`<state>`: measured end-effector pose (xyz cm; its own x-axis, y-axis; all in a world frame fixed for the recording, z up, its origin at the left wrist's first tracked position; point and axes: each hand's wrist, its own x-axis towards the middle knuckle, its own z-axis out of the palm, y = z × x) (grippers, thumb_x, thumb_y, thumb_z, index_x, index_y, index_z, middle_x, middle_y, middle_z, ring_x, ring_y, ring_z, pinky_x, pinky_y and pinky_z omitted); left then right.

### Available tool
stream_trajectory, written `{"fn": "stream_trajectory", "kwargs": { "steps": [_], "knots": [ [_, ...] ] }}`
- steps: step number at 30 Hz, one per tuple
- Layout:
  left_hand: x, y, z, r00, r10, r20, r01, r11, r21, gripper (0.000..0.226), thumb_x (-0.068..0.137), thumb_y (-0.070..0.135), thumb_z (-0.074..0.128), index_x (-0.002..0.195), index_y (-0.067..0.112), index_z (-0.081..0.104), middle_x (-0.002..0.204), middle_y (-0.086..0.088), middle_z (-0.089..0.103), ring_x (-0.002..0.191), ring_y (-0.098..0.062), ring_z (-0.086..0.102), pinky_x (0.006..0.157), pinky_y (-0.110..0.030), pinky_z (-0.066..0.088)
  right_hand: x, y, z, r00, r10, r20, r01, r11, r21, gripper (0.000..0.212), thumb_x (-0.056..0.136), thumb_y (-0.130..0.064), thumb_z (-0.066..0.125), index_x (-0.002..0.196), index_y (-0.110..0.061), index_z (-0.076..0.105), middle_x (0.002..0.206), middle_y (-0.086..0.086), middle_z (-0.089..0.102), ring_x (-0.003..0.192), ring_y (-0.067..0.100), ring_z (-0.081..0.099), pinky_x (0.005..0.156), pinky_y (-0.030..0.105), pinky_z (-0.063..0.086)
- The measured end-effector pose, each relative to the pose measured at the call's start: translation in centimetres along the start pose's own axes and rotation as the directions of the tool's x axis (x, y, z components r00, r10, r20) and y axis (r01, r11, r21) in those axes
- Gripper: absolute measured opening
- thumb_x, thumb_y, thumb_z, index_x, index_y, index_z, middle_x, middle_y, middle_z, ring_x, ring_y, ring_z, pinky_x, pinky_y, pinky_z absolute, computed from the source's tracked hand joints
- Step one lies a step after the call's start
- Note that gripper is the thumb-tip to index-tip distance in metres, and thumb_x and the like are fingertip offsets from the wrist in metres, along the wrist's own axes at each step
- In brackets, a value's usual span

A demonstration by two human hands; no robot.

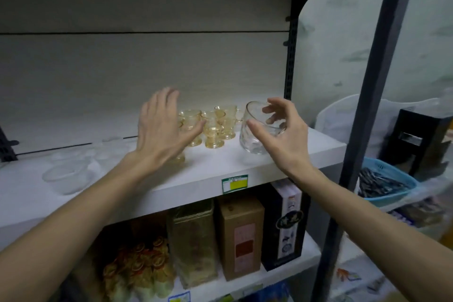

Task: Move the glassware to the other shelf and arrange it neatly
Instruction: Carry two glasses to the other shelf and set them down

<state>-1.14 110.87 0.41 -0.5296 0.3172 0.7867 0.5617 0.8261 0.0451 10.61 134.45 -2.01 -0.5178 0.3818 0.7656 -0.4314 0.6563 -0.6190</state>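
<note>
A white shelf (282, 164) holds a cluster of small amber glass cups (213, 130) near its middle. My left hand (159, 130) hovers over the cups' left side, fingers spread, holding nothing and partly hiding one cup. To the right, a clear glass tumbler (253, 141) leans tilted with its base on the shelf. My right hand (286, 137) grips it, thumb on the near wall and fingers over the rim. Several clear glass bowls (66, 176) sit at the shelf's left, faint against the white.
A green-and-yellow price label (234, 183) is stuck on the shelf's front edge. Boxes (241, 235) and packaged goods fill the shelf below. A dark upright post (367, 105) stands at right, with a blue basket (392, 191) and a black box (416, 140) beyond it.
</note>
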Motion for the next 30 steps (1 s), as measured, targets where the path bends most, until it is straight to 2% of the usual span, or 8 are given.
{"fn": "stream_trajectory", "kwargs": {
  "steps": [2, 6, 12, 16, 21, 23, 26, 30],
  "knots": [
    [0.1, 3.7, 0.6, 0.99, 0.137, -0.025, -0.139, 0.987, -0.077, 0.07, 0.088, 0.06, 0.058, 0.137, 0.011, 0.051, 0.149, -0.01, 0.044, 0.136, -0.029, 0.044, 0.103, -0.048, 0.045, 1.1, 1.6, -2.3, 1.0, 0.026, -0.008, -0.026, 0.999, 0.03, 0.065, 0.076, -0.059, 0.077, 0.127, -0.022, 0.059, 0.106, -0.01, 0.068, 0.095, 0.013, 0.064, 0.086, 0.038, 0.054],
    [-0.4, 10.9, 2.7, 0.991, 0.128, 0.048, -0.115, 0.972, -0.204, 0.062, 0.089, 0.055, 0.062, 0.137, 0.019, 0.05, 0.153, -0.001, 0.038, 0.126, -0.022, 0.052, 0.084, -0.035, 0.047, 3.1, 5.8, -5.9, 0.993, 0.118, -0.025, -0.117, 0.993, 0.018, 0.067, 0.076, -0.062, 0.078, 0.128, -0.025, 0.058, 0.106, -0.011, 0.068, 0.099, 0.009, 0.064, 0.091, 0.038, 0.054],
    [0.2, 15.2, 6.4, 0.97, 0.039, 0.241, 0.026, 0.965, -0.261, 0.074, 0.09, 0.062, 0.06, 0.149, 0.02, 0.042, 0.155, 0.0, 0.038, 0.141, -0.02, 0.038, 0.109, -0.043, 0.043, 5.2, 9.9, -7.8, 0.973, 0.226, 0.041, -0.221, 0.97, -0.101, 0.085, 0.067, -0.075, 0.075, 0.134, -0.028, 0.052, 0.109, -0.015, 0.066, 0.103, 0.007, 0.064, 0.095, 0.041, 0.054],
    [0.9, 15.3, 7.3, 0.969, -0.009, 0.246, 0.07, 0.968, -0.242, 0.066, 0.091, 0.059, 0.061, 0.144, 0.022, 0.048, 0.151, 0.003, 0.046, 0.139, -0.017, 0.04, 0.104, -0.036, 0.039, 6.1, 11.6, -7.6, 0.971, 0.22, 0.095, -0.196, 0.957, -0.212, 0.088, 0.068, -0.077, 0.071, 0.137, -0.028, 0.048, 0.113, -0.014, 0.064, 0.106, 0.01, 0.062, 0.095, 0.041, 0.054],
    [1.6, 14.3, 8.4, 0.976, 0.012, 0.216, 0.042, 0.969, -0.243, 0.05, 0.091, 0.057, 0.062, 0.13, 0.025, 0.059, 0.137, 0.009, 0.055, 0.127, -0.012, 0.047, 0.09, -0.029, 0.038, 6.5, 13.0, -7.3, 0.957, 0.214, 0.196, -0.137, 0.928, -0.348, 0.089, 0.072, -0.08, 0.066, 0.141, -0.03, 0.043, 0.114, -0.017, 0.059, 0.106, 0.01, 0.061, 0.091, 0.037, 0.051],
    [1.8, 14.0, 8.4, 0.977, 0.014, 0.211, 0.036, 0.973, -0.229, 0.052, 0.088, 0.06, 0.063, 0.128, 0.027, 0.06, 0.134, 0.01, 0.055, 0.124, -0.01, 0.047, 0.086, -0.027, 0.035, 6.8, 13.2, -7.4, 0.945, 0.22, 0.242, -0.123, 0.925, -0.359, 0.09, 0.072, -0.08, 0.065, 0.143, -0.029, 0.041, 0.116, -0.016, 0.06, 0.107, 0.011, 0.061, 0.09, 0.037, 0.05],
    [2.2, 13.7, 8.6, 0.975, 0.018, 0.222, 0.037, 0.97, -0.238, 0.061, 0.085, 0.07, 0.06, 0.13, 0.028, 0.059, 0.137, 0.009, 0.053, 0.125, -0.01, 0.047, 0.089, -0.027, 0.034, 7.4, 13.4, -7.7, 0.917, 0.226, 0.328, -0.085, 0.916, -0.393, 0.099, 0.069, -0.084, 0.064, 0.148, -0.031, 0.037, 0.126, -0.013, 0.061, 0.113, 0.014, 0.061, 0.095, 0.04, 0.051],
    [3.9, 13.5, 8.8, 0.937, -0.045, 0.345, 0.173, 0.921, -0.35, 0.074, 0.078, 0.083, 0.055, 0.132, 0.031, 0.058, 0.139, 0.011, 0.054, 0.121, -0.011, 0.056, 0.096, -0.035, 0.046, 7.9, 13.3, -8.1, 0.876, 0.278, 0.395, -0.144, 0.931, -0.336, 0.112, 0.062, -0.091, 0.063, 0.152, -0.031, 0.034, 0.139, -0.01, 0.058, 0.115, 0.014, 0.062, 0.102, 0.044, 0.05]
  ]
}}
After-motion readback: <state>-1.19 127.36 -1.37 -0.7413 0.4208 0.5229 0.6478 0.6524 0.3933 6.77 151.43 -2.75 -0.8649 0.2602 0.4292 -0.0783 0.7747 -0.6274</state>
